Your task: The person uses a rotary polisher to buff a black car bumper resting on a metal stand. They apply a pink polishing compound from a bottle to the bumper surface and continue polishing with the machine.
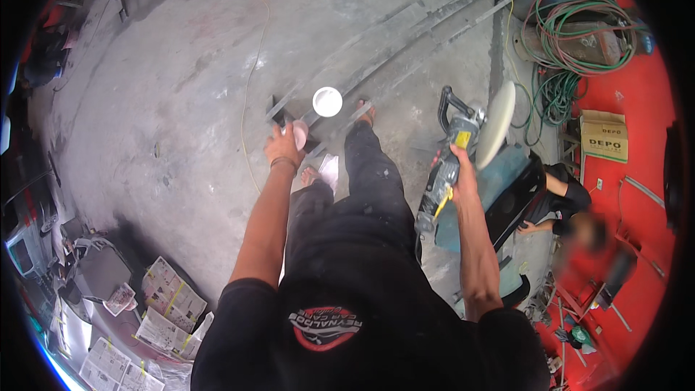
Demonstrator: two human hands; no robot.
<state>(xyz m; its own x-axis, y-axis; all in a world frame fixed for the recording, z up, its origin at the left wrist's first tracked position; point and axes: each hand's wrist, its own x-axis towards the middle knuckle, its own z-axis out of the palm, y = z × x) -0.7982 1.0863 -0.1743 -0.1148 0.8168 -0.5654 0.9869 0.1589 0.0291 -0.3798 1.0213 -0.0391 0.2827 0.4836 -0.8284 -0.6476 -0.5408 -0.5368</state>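
My right hand (463, 170) is wrapped round the body of an angle polisher (450, 163), raised to my right. The polisher has a black side handle and a large cream-coloured round pad (496, 124) turned on edge. Ahead on the left, my left hand (283, 145) has its fingers closed round a pale pink round object (299, 134); its exact kind is unclear. Just beyond that hand stands a round white tub (327, 101) with white inside, beside or on a metal frame (405, 40) that lies along the floor.
At right, another person (572, 206) crouches beside a dark car panel (517, 192). Coiled green and red hoses (579, 36) and a cardboard box (604, 136) lie beyond. A yellow cord (253, 65) crosses the concrete floor. Newspaper-masked parts (172, 293) are at lower left.
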